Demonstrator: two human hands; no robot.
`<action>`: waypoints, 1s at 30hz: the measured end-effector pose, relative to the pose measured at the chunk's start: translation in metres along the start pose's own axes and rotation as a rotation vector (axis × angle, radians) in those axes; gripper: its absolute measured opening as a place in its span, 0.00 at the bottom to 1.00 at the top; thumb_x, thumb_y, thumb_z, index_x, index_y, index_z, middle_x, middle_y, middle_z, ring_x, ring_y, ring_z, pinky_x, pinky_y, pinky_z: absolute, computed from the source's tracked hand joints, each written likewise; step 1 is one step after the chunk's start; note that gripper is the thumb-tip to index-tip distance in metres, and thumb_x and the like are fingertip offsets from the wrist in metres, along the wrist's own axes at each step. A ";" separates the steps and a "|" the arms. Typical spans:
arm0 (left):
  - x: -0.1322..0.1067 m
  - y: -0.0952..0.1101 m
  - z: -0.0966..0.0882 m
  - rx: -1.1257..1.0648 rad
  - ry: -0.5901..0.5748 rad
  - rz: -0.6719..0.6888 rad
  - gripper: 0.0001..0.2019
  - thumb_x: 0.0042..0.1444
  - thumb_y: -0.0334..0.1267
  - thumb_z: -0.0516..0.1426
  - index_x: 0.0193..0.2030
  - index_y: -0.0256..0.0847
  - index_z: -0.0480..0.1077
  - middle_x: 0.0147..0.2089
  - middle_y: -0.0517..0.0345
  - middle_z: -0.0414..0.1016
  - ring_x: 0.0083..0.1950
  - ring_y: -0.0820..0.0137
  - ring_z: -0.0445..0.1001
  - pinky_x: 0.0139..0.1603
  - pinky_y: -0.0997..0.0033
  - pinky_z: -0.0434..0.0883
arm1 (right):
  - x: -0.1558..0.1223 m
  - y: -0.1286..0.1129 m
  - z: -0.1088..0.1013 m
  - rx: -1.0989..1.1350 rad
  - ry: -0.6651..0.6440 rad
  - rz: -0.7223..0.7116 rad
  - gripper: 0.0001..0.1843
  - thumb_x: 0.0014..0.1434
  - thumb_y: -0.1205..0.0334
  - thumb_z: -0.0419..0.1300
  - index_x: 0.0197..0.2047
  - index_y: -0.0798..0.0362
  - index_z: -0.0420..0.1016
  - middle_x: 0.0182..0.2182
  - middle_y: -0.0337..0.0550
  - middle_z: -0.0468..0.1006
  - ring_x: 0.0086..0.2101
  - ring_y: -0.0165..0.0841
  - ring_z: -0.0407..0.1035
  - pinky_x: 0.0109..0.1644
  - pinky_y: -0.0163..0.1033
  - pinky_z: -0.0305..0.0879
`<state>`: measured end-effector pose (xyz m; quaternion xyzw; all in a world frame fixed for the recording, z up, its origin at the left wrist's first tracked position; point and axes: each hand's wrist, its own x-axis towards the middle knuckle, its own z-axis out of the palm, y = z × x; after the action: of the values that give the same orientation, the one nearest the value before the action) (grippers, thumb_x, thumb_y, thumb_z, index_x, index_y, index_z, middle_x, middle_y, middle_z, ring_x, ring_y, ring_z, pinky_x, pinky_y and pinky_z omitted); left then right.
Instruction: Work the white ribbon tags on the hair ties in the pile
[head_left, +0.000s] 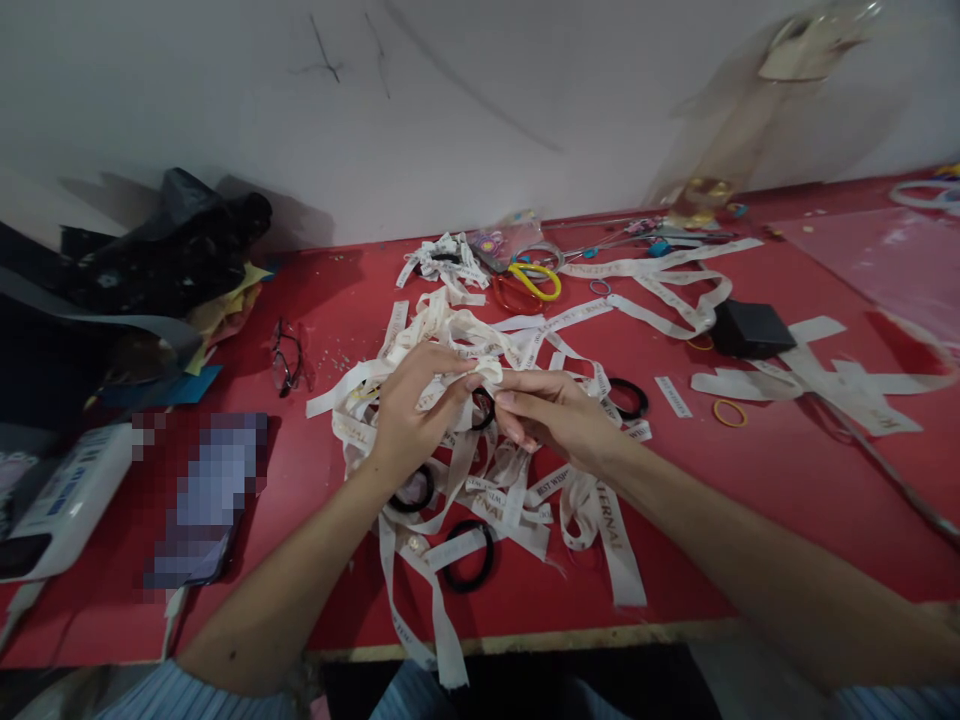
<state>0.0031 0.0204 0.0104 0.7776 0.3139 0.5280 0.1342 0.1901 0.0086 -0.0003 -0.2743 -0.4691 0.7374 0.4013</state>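
Note:
A length of cream printed ribbon point(489, 371) is pinched between my two hands, bunched into a small fold at the fingertips. My left hand point(424, 395) closes on it from the left, thumb against fingers. From the right, my right hand point(551, 410) grips beside it, also around a black hair tie point(482, 408) that shows partly between the hands. Below and around them lies a tangled heap of printed ribbon strips point(450, 330). More black hair ties rest among the strips, one point(469, 556) near the front and another point(628, 398) to the right.
Scissors with yellow and red handles point(536, 283) lie behind the heap. A phone point(214, 500), eyeglasses point(286, 355) and a white device point(71, 500) are at the left. A black box point(752, 330) rests on the right. The red table point(757, 500) ends at a worn front edge.

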 end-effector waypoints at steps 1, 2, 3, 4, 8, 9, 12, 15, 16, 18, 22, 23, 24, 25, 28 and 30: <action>-0.001 0.000 0.001 -0.015 0.001 -0.021 0.06 0.58 0.29 0.60 0.41 0.41 0.71 0.38 0.57 0.76 0.42 0.71 0.74 0.45 0.68 0.72 | 0.000 0.000 0.000 0.005 0.004 0.005 0.08 0.62 0.63 0.59 0.41 0.55 0.79 0.18 0.33 0.71 0.17 0.20 0.61 0.19 0.27 0.54; -0.001 0.000 0.001 -0.023 0.003 -0.040 0.05 0.58 0.29 0.60 0.41 0.40 0.71 0.38 0.57 0.76 0.41 0.72 0.74 0.45 0.69 0.71 | 0.000 0.000 -0.001 0.009 0.006 0.013 0.08 0.62 0.63 0.59 0.42 0.55 0.78 0.18 0.33 0.71 0.16 0.20 0.60 0.19 0.27 0.54; -0.002 0.000 0.002 -0.024 0.004 -0.061 0.05 0.58 0.30 0.60 0.41 0.40 0.72 0.38 0.57 0.76 0.41 0.72 0.74 0.45 0.70 0.71 | 0.001 0.000 -0.001 0.011 0.010 0.020 0.09 0.62 0.63 0.60 0.43 0.55 0.78 0.18 0.33 0.71 0.16 0.20 0.60 0.19 0.27 0.54; -0.003 0.000 0.002 -0.021 0.004 -0.088 0.05 0.59 0.31 0.60 0.42 0.40 0.72 0.38 0.57 0.76 0.41 0.72 0.74 0.45 0.70 0.71 | 0.001 0.000 -0.001 0.009 0.014 0.025 0.09 0.62 0.63 0.59 0.44 0.55 0.78 0.18 0.33 0.71 0.16 0.21 0.61 0.19 0.28 0.54; -0.005 -0.002 0.002 -0.025 -0.055 -0.251 0.05 0.59 0.35 0.60 0.42 0.41 0.72 0.39 0.58 0.77 0.41 0.72 0.75 0.44 0.72 0.71 | 0.002 -0.003 0.002 -0.019 0.017 0.028 0.13 0.63 0.61 0.58 0.50 0.55 0.74 0.18 0.33 0.72 0.17 0.23 0.63 0.21 0.28 0.59; -0.005 -0.002 0.002 -0.041 -0.068 -0.289 0.05 0.59 0.36 0.60 0.42 0.41 0.72 0.39 0.58 0.77 0.40 0.73 0.75 0.44 0.73 0.71 | 0.002 -0.003 0.003 -0.027 0.017 0.025 0.14 0.63 0.60 0.58 0.50 0.55 0.73 0.18 0.33 0.72 0.18 0.23 0.63 0.22 0.29 0.61; -0.006 -0.002 0.003 -0.082 -0.054 -0.352 0.06 0.60 0.37 0.59 0.43 0.41 0.72 0.38 0.59 0.77 0.39 0.74 0.75 0.42 0.74 0.70 | 0.003 -0.001 0.004 -0.042 0.028 -0.002 0.13 0.62 0.58 0.60 0.49 0.55 0.73 0.19 0.35 0.74 0.20 0.25 0.66 0.25 0.30 0.65; -0.006 0.001 0.004 -0.107 0.026 -0.367 0.06 0.59 0.37 0.60 0.42 0.41 0.72 0.39 0.59 0.77 0.41 0.73 0.75 0.44 0.74 0.70 | 0.005 0.004 0.001 -0.016 0.066 -0.030 0.10 0.62 0.57 0.60 0.43 0.54 0.74 0.21 0.36 0.75 0.22 0.26 0.69 0.27 0.31 0.67; -0.005 0.001 0.004 -0.122 0.060 -0.380 0.06 0.59 0.38 0.60 0.42 0.42 0.72 0.39 0.59 0.77 0.41 0.73 0.75 0.45 0.73 0.71 | 0.006 0.006 -0.001 -0.001 0.090 -0.035 0.09 0.62 0.56 0.60 0.42 0.53 0.74 0.21 0.35 0.74 0.22 0.26 0.69 0.28 0.31 0.67; -0.005 0.002 0.004 -0.158 0.105 -0.425 0.07 0.59 0.39 0.60 0.43 0.42 0.72 0.40 0.57 0.77 0.42 0.72 0.75 0.44 0.72 0.71 | 0.007 0.008 -0.003 0.006 0.142 -0.046 0.09 0.61 0.56 0.61 0.40 0.53 0.75 0.23 0.35 0.74 0.23 0.25 0.69 0.29 0.31 0.67; -0.006 0.002 0.003 -0.172 0.134 -0.447 0.08 0.59 0.40 0.60 0.43 0.42 0.73 0.39 0.56 0.76 0.40 0.71 0.76 0.42 0.71 0.73 | 0.009 0.006 -0.006 -0.091 0.218 -0.082 0.10 0.56 0.57 0.66 0.40 0.52 0.76 0.30 0.36 0.75 0.27 0.24 0.68 0.33 0.31 0.67; -0.006 0.002 0.003 -0.160 0.147 -0.424 0.07 0.58 0.39 0.61 0.43 0.41 0.73 0.39 0.56 0.76 0.40 0.71 0.76 0.42 0.71 0.73 | 0.008 0.005 -0.005 -0.130 0.212 -0.092 0.10 0.56 0.57 0.67 0.39 0.52 0.75 0.31 0.36 0.74 0.28 0.24 0.68 0.33 0.31 0.67; -0.006 0.002 0.003 -0.146 0.161 -0.393 0.07 0.58 0.38 0.61 0.42 0.41 0.73 0.39 0.56 0.77 0.41 0.71 0.76 0.43 0.71 0.73 | 0.007 0.004 -0.005 -0.174 0.189 -0.099 0.10 0.55 0.57 0.67 0.38 0.53 0.75 0.30 0.36 0.74 0.28 0.24 0.67 0.33 0.31 0.66; -0.006 0.002 0.003 -0.135 0.169 -0.360 0.06 0.58 0.37 0.62 0.42 0.41 0.73 0.39 0.56 0.77 0.42 0.71 0.76 0.45 0.71 0.73 | 0.006 0.002 -0.004 -0.222 0.151 -0.101 0.10 0.55 0.58 0.67 0.37 0.53 0.73 0.30 0.36 0.73 0.28 0.24 0.66 0.32 0.31 0.65; -0.006 0.004 0.003 -0.137 0.141 -0.244 0.06 0.57 0.34 0.62 0.41 0.40 0.73 0.41 0.55 0.77 0.46 0.70 0.76 0.49 0.67 0.73 | 0.002 0.000 0.002 -0.353 0.034 -0.089 0.11 0.56 0.58 0.66 0.36 0.53 0.70 0.28 0.36 0.72 0.27 0.25 0.65 0.32 0.32 0.62; -0.006 0.005 0.003 -0.157 0.100 -0.181 0.06 0.56 0.31 0.62 0.41 0.40 0.73 0.41 0.54 0.77 0.46 0.69 0.75 0.50 0.66 0.72 | -0.001 -0.001 0.006 -0.416 0.035 -0.106 0.11 0.58 0.57 0.64 0.40 0.52 0.68 0.29 0.37 0.71 0.28 0.27 0.65 0.32 0.33 0.62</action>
<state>0.0066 0.0130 0.0077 0.7061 0.3469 0.5746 0.2259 0.1863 0.0054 0.0027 -0.3389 -0.6179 0.5977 0.3822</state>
